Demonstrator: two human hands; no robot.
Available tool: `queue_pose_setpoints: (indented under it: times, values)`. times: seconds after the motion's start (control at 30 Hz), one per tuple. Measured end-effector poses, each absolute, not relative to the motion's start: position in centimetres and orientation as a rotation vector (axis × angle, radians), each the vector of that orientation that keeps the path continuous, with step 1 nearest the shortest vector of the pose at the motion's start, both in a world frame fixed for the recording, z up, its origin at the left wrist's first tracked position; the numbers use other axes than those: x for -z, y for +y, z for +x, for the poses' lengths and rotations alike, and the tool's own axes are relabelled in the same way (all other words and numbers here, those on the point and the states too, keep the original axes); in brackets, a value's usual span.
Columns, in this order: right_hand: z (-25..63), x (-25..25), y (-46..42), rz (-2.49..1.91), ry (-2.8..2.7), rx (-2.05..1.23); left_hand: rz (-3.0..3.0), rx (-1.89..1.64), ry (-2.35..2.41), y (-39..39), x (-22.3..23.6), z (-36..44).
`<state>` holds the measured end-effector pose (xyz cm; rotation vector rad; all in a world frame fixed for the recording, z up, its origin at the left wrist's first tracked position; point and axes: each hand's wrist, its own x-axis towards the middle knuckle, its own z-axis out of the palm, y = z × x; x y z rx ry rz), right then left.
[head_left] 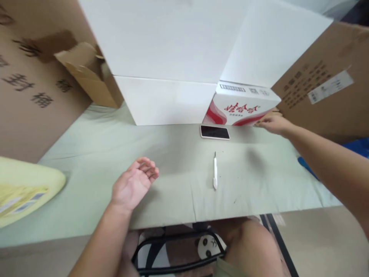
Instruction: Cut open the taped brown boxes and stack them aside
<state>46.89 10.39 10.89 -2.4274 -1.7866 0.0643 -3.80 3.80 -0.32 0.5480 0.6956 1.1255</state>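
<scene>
As left fingers curl, right touch box

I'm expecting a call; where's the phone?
In the head view, the phone lies on the green cloth, slightly right of centre, in front of the printed box and beyond the white pen-like tool.

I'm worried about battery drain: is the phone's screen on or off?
Off, it seems: the phone lies face up, all dark, with nothing lit.
</scene>
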Motion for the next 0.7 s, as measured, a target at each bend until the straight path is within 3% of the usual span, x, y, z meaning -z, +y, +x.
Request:
queue_pose_setpoints:
  times: [0.17, 0.37, 0.7]
  values:
    - [33.1, -12.3, 11.6, -2.331, -2.234, -0.263, 0.518, -1.421, 0.694, 4.3, 0.6, -5.7]
    - [14.8, -11.1, 13.0, -1.892, -2.685, -0.389, 0.515, -1.568, 0.719, 4.6, 0.3, -8.4]
    - [-5.9, -9.0, 26.8, -1.499, -2.429, -0.245, 0.538, -1.522, 0.703, 5.4, -0.7, -9.8]
